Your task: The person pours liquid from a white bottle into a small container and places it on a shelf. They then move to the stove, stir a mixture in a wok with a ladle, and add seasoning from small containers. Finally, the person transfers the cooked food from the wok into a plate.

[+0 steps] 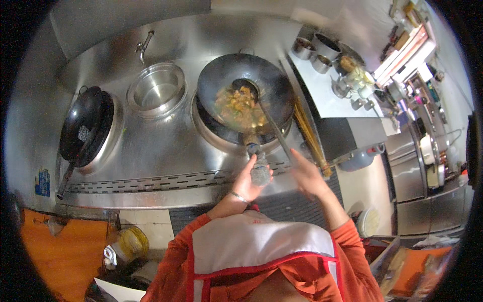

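Observation:
My left hand (243,185) grips the wrapped handle (260,168) of a black wok (213,77), which sits over a round burner ring on the steel range. Chunks of food (234,104) with bits of green lie in liquid inside the wok. The long shaft of a ladle (274,126) runs from the wok into my right hand (309,175), which is blurred and closed around its end. The ladle's bowl (247,86) rests among the food and partly hides it.
A second black wok (85,124) leans on the left burner. Between the woks stands a steel pot (156,88) below a tap (142,49). A bamboo wok brush (307,132) lies along the right edge. Steel containers (322,64) stand on the white counter (320,98).

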### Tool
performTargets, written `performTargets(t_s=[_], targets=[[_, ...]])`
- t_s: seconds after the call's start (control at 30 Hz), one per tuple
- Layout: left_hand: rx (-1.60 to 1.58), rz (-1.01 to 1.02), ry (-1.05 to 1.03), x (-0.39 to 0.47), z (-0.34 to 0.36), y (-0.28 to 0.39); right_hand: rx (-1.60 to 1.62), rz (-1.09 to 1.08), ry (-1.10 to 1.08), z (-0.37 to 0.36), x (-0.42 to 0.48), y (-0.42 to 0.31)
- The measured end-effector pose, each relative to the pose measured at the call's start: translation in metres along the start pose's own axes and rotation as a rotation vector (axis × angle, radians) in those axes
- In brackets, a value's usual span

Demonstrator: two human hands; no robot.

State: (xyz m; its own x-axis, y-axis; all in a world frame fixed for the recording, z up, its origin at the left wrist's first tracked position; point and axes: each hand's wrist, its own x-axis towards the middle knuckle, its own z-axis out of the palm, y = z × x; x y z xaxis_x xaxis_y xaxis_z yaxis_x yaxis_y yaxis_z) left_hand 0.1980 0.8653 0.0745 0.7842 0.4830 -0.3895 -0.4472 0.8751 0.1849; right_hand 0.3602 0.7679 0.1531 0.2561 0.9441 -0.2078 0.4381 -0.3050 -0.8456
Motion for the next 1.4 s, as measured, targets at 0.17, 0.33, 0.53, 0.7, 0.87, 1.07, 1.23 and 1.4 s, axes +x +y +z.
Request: performTargets(t_s=[0.17,0.33,0.53,0.7,0.87,1.07,1.23,1.4], targets=[[-0.082,-0.063,-0.029,0.012,-0.015,-0.003,-0.362,0.046,-0.122,-0.014,0.01,0.013],[-0.078,-0.088,-0.135,0.016,-0.032,0.001,-0.528,-0.08,0.168,-0.002,0.041,0.026],[0.44,0.186,-0.101,-0.013,-0.074,-0.003,-0.638,-0.002,0.141,-0.011,0.06,0.052],[-0.075,0.034,0.217,-0.055,-0.101,0.014,-0.605,-0.386,0.123,-0.03,0.032,0.066],[-0.067,0.027,0.128,-0.043,-0.109,0.003,-0.475,-0.216,-0.115,-0.037,0.021,0.047],[0.317,0.197,0.025,-0.018,-0.065,-0.012,-0.517,0.036,0.053,-0.038,0.063,-0.002],[0.061,0.038,0.103,-0.028,-0.006,-0.009,-0.481,-0.143,0.296,-0.036,0.145,0.079],[0.032,0.091,0.065,-0.025,-0.008,-0.022,-0.469,-0.244,-0.036,-0.006,0.157,0.097]])
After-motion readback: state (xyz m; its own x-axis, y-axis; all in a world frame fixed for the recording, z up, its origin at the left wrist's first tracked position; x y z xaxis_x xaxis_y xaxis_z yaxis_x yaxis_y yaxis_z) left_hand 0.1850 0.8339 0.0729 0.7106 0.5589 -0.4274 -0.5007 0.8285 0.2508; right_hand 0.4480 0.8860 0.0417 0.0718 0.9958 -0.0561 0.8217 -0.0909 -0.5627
